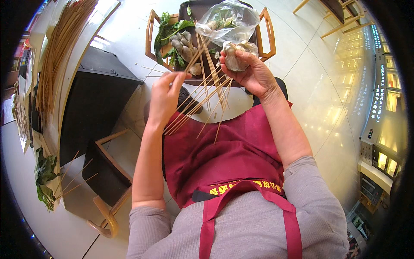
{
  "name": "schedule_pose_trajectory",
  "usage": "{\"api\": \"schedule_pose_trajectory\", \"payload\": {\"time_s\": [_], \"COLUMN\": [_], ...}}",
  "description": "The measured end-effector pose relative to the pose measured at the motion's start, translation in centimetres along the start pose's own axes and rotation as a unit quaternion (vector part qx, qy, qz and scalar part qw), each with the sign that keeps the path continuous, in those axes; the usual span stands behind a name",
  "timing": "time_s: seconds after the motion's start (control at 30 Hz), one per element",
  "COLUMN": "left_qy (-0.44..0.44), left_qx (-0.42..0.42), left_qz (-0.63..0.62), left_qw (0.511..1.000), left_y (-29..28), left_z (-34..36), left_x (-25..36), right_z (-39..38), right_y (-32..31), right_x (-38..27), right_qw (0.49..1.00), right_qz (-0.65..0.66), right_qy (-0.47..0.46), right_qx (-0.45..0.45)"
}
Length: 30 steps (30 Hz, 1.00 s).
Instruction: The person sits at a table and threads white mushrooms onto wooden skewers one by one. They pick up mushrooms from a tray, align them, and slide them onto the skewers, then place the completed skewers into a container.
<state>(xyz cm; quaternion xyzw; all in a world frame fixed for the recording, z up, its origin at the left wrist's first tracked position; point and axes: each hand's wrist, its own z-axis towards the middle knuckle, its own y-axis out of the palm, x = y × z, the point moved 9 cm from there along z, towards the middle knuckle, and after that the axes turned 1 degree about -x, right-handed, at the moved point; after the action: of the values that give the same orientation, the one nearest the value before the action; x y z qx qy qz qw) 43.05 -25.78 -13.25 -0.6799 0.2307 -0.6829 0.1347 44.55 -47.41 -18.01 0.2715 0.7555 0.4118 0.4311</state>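
Observation:
My right hand (252, 73) grips a clump of pale grey oyster mushrooms (235, 60), its thumb across the front. My left hand (167, 93) is closed, thumb against fingers, on thin bamboo skewers (199, 55) that slant up over the tray. More loose skewers (189, 113) fan out from under my right hand across my lap and the dark red apron (233, 151). On the dark tray (199, 7) lie grey mushrooms (184, 46), green leaves (166, 32) and a clear plastic bag (228, 21) with mushrooms inside.
The tray rests on a wooden chair with side arms (268, 32). At left, a large bundle of skewers (60, 52) lies on a counter beside a black cabinet (101, 82). Below it stand a dark chair (103, 172) and skewered leafy greens (44, 177).

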Motion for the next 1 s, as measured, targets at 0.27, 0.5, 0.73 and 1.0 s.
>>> {"api": "schedule_pose_trajectory", "payload": {"time_s": [0.27,0.5,0.73,1.0], "left_qy": [-0.1,-0.096,-0.074,-0.076], "left_qx": [0.04,0.071,0.083,0.091], "left_qz": [-0.119,-0.124,-0.125,-0.115], "left_qw": [0.987,0.985,0.986,0.986], "left_y": [-2.5,-4.0,-4.5,-4.6], "left_z": [-9.9,-13.3,-14.4,-14.8], "left_x": [1.4,0.9,1.1,0.8], "right_z": [-1.9,-3.0,-3.2,-3.3], "right_y": [2.2,3.6,4.1,3.7], "right_x": [0.6,0.9,1.3,1.3], "right_qw": [1.0,1.0,0.999,0.999], "right_qz": [-0.016,-0.01,0.002,-0.006], "right_qy": [-0.024,-0.029,-0.032,-0.043], "right_qx": [0.012,0.001,-0.001,0.004]}}
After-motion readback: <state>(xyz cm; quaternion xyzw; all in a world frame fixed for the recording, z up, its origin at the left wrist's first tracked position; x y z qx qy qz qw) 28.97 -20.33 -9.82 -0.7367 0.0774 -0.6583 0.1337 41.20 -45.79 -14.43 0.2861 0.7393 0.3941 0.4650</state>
